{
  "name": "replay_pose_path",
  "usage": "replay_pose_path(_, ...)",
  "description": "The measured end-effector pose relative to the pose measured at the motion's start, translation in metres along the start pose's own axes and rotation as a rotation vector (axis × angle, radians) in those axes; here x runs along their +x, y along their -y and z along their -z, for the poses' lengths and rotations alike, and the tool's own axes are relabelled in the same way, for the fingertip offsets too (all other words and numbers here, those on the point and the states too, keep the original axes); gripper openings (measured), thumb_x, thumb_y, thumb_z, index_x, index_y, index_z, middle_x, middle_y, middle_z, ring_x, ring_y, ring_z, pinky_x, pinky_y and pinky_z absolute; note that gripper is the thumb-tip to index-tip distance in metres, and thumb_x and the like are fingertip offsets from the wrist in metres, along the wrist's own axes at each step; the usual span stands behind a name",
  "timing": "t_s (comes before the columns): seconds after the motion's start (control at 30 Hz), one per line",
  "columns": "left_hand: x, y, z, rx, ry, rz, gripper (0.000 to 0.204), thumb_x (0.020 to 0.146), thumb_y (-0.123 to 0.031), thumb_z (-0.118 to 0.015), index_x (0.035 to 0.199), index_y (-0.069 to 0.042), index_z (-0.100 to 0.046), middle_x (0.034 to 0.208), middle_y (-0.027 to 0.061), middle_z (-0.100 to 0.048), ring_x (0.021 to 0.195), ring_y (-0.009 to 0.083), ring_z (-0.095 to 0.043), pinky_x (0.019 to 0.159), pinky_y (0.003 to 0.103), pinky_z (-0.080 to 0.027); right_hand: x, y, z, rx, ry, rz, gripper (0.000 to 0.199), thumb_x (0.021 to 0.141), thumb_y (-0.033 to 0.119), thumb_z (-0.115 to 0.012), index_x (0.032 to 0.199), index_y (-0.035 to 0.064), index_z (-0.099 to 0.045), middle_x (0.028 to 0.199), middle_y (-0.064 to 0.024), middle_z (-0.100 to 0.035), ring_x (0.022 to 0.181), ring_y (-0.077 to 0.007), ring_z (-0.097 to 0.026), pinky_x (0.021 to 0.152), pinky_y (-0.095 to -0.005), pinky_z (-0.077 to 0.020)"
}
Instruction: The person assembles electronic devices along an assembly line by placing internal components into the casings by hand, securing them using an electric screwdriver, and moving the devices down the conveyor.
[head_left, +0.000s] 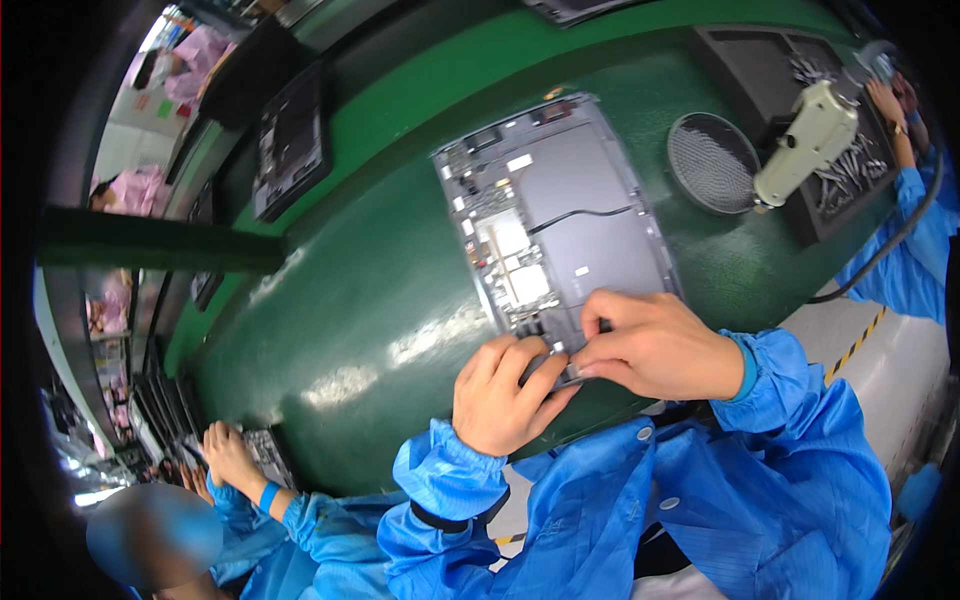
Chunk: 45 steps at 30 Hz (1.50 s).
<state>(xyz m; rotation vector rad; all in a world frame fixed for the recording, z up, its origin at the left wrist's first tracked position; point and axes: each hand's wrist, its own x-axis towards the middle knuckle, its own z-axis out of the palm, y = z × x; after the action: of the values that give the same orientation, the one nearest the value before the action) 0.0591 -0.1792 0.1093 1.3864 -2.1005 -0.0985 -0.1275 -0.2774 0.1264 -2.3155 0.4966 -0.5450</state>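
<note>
An opened tablet-like device (585, 165) lies on the green bench in front of me, its inside facing up. Along its left side runs a circuit board (505, 250) with silvery shields. A thin black cable (580, 213) crosses the grey area beside the board. My left hand (503, 395) is closed at the near left corner of the device, fingers bent over its edge. My right hand (665, 345) pinches thumb and forefinger together at the near edge, close to the left fingertips. Whatever lies between those right fingers is too small or hidden to name.
To the right stand a round dish (672, 160) of tiny grey pieces and a dark tray (725, 60) of metal parts. A cream power tool (812, 140) rests over the tray. Co-workers' hands show at left (230, 455) and far right (885, 105). Another opened device (290, 135) lies beyond.
</note>
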Motion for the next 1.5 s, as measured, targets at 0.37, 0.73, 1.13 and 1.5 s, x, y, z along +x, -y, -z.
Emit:
replay_pose_path(0.37, 0.013, -0.019, -0.006, 0.247, 0.054, -0.103, 0.034, 0.056, -0.017, -0.078, 0.085, -0.004, -0.065, 0.08, 0.0071, -0.056, 0.071, 0.0249, -0.055, 0.055, 0.034, -0.046, -0.031, -0.043, 0.068, -0.195, -1.327, 0.077, 0.045, 0.066, 0.003, -0.074, 0.107, 0.0003, -0.056, 0.106, -0.0138, -0.05, 0.099, -0.0234, -0.052, 0.083, -0.0327, -0.0424)
replay_pose_path(0.73, 0.012, -0.021, -0.022, 0.249, -0.029, -0.119, 0.038, 0.055, -0.015, -0.083, 0.089, -0.005, -0.068, 0.085, 0.0048, -0.058, 0.073, 0.0218, -0.053, 0.057, 0.032, -0.047, -0.009, -0.055, 0.103, 0.878, -1.009, -0.224, 0.034, 0.081, 0.025, -0.063, 0.096, -0.0038, -0.053, 0.08, -0.0139, -0.056, 0.053, -0.0111, -0.051, 0.061, -0.0306, -0.0522)
replay_pose_path(1.13, 0.012, -0.02, -0.02, 0.223, 0.015, -0.091, 0.039, 0.053, -0.016, -0.084, 0.089, -0.006, -0.069, 0.087, 0.0038, -0.059, 0.073, 0.0205, -0.053, 0.059, 0.03, -0.046, 0.008, -0.063, 0.083, 0.821, -1.027, -0.244, 0.038, 0.082, 0.029, -0.057, 0.091, -0.008, -0.057, 0.054, -0.0039, -0.049, 0.05, -0.0111, -0.051, 0.059, -0.0295, -0.0513)
replay_pose_path(1.5, 0.017, -0.02, -0.023, 0.188, -0.016, -0.052, 0.038, 0.053, -0.016, -0.083, 0.087, -0.008, -0.069, 0.086, 0.0022, -0.059, 0.073, 0.0198, -0.052, 0.058, 0.029, -0.045, 0.006, -0.065, 0.077, 0.769, -0.999, -0.222, 0.038, 0.083, 0.031, -0.057, 0.087, -0.0058, -0.054, 0.054, -0.0046, -0.048, 0.051, -0.0118, -0.051, 0.06, -0.0305, -0.0516)
